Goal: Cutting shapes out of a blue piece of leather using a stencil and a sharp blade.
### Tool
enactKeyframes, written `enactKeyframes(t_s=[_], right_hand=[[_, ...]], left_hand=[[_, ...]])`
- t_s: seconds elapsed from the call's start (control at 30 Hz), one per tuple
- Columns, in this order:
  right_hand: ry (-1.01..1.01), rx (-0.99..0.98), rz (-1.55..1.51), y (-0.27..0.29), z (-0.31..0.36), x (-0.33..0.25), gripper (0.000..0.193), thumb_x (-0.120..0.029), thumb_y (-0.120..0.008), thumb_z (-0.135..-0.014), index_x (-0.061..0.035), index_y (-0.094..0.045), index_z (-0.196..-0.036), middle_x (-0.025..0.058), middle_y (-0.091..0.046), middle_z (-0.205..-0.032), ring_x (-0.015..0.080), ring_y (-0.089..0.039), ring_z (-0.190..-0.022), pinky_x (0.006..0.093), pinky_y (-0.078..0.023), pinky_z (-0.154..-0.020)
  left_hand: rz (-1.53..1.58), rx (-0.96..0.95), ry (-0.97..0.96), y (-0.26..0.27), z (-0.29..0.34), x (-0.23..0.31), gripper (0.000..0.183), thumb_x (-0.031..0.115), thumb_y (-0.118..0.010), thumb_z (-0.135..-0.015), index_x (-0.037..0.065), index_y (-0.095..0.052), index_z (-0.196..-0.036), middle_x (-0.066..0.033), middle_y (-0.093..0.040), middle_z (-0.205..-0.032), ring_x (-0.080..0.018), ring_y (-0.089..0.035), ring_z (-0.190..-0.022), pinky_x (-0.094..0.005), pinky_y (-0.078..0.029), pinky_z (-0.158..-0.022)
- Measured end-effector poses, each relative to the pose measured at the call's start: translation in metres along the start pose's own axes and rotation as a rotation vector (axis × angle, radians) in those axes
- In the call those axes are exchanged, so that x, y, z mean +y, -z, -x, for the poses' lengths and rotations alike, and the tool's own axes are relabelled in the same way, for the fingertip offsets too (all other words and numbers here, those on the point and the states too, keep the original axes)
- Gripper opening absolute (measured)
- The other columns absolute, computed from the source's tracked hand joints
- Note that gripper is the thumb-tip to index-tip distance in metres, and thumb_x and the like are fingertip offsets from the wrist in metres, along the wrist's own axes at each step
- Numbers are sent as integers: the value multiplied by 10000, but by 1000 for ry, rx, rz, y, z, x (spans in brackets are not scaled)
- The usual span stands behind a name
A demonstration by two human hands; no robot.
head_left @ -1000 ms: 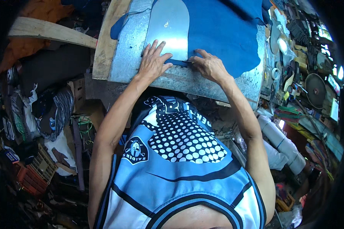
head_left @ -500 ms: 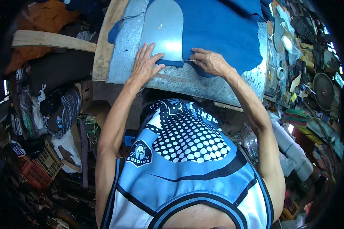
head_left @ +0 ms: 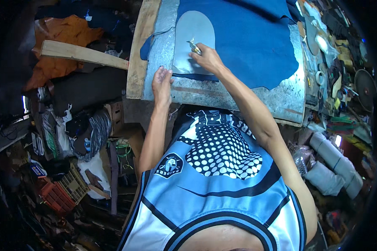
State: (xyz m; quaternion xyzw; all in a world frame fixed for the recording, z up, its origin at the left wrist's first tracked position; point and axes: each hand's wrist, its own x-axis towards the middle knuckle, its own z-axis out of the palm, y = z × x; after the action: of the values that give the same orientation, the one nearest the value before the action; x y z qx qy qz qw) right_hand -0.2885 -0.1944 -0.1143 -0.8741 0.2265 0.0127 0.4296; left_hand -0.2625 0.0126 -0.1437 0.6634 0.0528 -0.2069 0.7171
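Note:
My right hand (head_left: 208,60) grips a knife (head_left: 195,49) with a short hooked blade and a brass-coloured handle, held over a template. The grey, round-topped template (head_left: 197,27) lies flat on a large sheet of blue leather (head_left: 255,46), with a thin blue edge showing below its lower end. Beside the template's lower left corner is my left hand (head_left: 161,85), its fingers loosely bent and apart, with nothing visible in them. Under the leather is a metal-topped workbench (head_left: 238,97).
A wooden plank (head_left: 83,55) juts from the bench's left side, near brown leather (head_left: 67,35). Crates (head_left: 56,196) and bags crowd the lower left. Rolls of tape (head_left: 319,78) and other clutter line the right side, with wrapped rolls (head_left: 335,161) below.
My right hand has moved up and left from the template's lower right corner, bringing the knife over the template. My left hand has come off the template to its lower left side. The view has shifted.

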Motion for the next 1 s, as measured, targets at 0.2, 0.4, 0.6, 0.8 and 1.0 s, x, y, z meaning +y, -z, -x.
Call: enactKeyframes(t_s=[0.2,0.4,0.6,0.8,1.0], right_hand=[[-80,86,216,-18,-11,-4,384,-337,-668,-891,-83,-642,-1178,237,-720,-975,412,-696,-954,513,-534,-843],[-160,111,254,-21,-16,-11,428,-394,-662,-880,-80,-645,-1170,252,-717,-944,429,-694,-936,513,-535,-829],[-177,173,246,-23,-19,-12,413,-389,-663,-857,-55,-677,-1100,277,-709,-899,445,-693,-903,518,-541,-814],[-194,177,263,-24,-20,-16,431,-411,-655,-861,-43,-674,-1084,284,-707,-904,448,-693,-900,517,-545,-806],[-208,178,294,-27,-20,-15,513,-502,-654,-875,-27,-672,-1069,290,-708,-915,446,-695,-923,511,-549,-822]], left_hand=[[185,-149,283,26,-26,-1,587,144,-727,-912,-31,-445,-1395,-106,-652,-1133,-173,-628,-979,-303,-507,-815],[394,-216,465,37,-25,3,452,102,-713,-917,-31,-513,-1299,-105,-651,-1093,-202,-657,-955,-296,-541,-757],[305,-267,544,40,-33,10,378,109,-668,-951,-39,-537,-1273,-117,-649,-1149,-223,-660,-986,-299,-548,-778],[198,-435,651,43,-49,3,309,131,-675,-951,-37,-582,-1192,-139,-664,-1069,-205,-656,-933,-302,-560,-771],[26,-498,692,30,-51,14,217,117,-659,-957,-29,-605,-1109,-121,-704,-925,-186,-682,-753,-282,-582,-636]])
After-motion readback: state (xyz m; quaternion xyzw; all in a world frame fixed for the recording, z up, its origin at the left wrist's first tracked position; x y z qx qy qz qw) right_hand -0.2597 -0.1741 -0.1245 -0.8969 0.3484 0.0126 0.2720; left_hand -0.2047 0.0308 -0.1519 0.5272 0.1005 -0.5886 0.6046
